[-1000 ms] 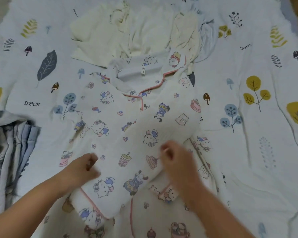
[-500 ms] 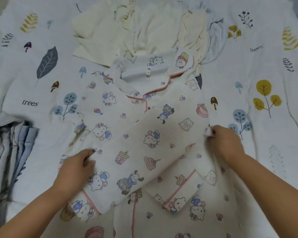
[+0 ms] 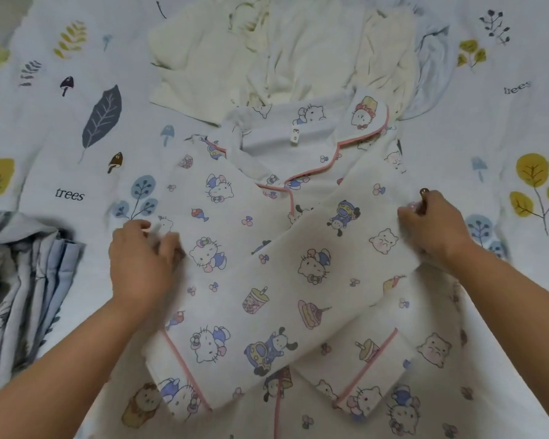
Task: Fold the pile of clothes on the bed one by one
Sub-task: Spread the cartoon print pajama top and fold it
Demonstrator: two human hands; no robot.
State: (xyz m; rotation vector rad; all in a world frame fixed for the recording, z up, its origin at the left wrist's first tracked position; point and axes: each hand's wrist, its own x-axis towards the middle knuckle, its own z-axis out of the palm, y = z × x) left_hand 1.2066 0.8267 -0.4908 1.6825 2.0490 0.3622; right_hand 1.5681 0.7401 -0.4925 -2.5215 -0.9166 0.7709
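Pyjama top: the cartoon-print pyjama top (image 3: 267, 274) lies flat in the middle of the bed sheet (image 3: 76, 147), front side up, with both sleeves folded across the chest.
Left hand: the left hand (image 3: 140, 264) is on the left edge of the top, with fingers curled into the cloth; it looks like it pinches the side, but the blur there makes this not fully sure.
Right hand: the right hand (image 3: 435, 226) grips the right edge of the top near the shoulder, fingers closed around the fabric.
Direction: the collar (image 3: 298, 137) points away from the person, to the far side of the bed; the hem is near the person and goes out of the picture at the bottom.
Long axis: it runs from near to far, almost straight away from the person.
Risk 1: if both sides are lifted now, the crossed sleeves (image 3: 282, 312) can slide out, because nothing holds them.
Risk 2: if the hands pull unevenly, the fold will probably come out slanted.
Risk 3: the collar touches the cream clothes (image 3: 235, 58) behind it, so a pull may drag them.
Beside: a striped blue fabric (image 3: 23, 280) lies at the left, apart from the top.
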